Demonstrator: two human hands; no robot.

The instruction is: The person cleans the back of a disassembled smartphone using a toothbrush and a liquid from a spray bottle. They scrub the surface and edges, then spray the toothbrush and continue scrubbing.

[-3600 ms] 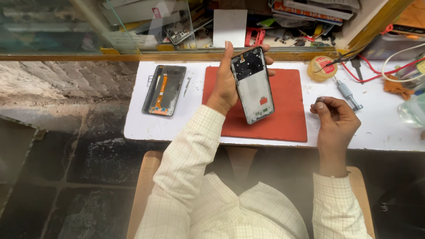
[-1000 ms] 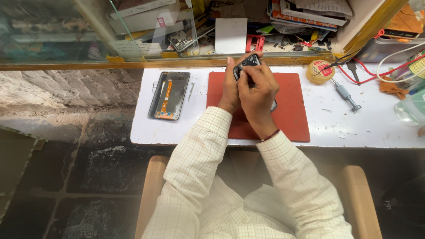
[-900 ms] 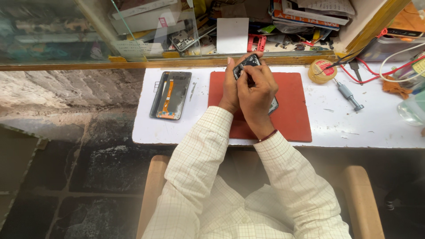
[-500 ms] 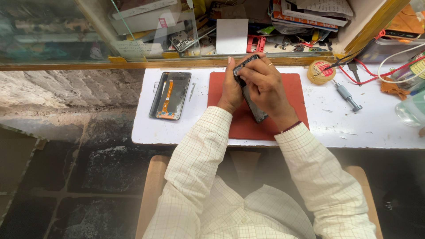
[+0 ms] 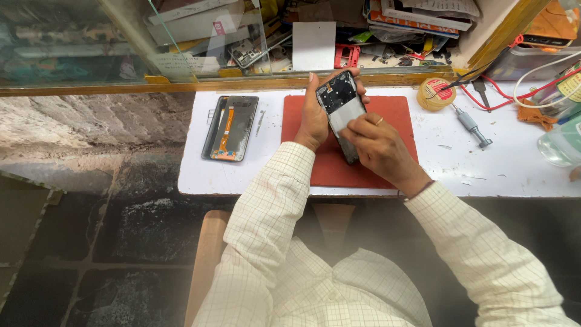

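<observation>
Phone: you are holding the opened phone (image 5: 341,109) tilted above the red mat (image 5: 396,115), its back off and its lower end hidden behind your right hand.
Left hand: your left hand (image 5: 315,118) is wrapping the phone's left edge from behind, thumb up along the side; the fingers are mostly hidden behind the body, only their tips showing at its right edge.
Right hand: your right hand (image 5: 378,145) is curling over the phone's lower half, fingertips pressing on it; whether anything small is pinched there is impossible to make out.
Left of the mat: a second phone frame (image 5: 230,127) with an orange strip is lying flat on the white table (image 5: 520,169).
Right of the mat: a screwdriver (image 5: 469,123) and a tape roll (image 5: 437,94) are lying near red wires (image 5: 514,97), which are running off the picture's edge.
</observation>
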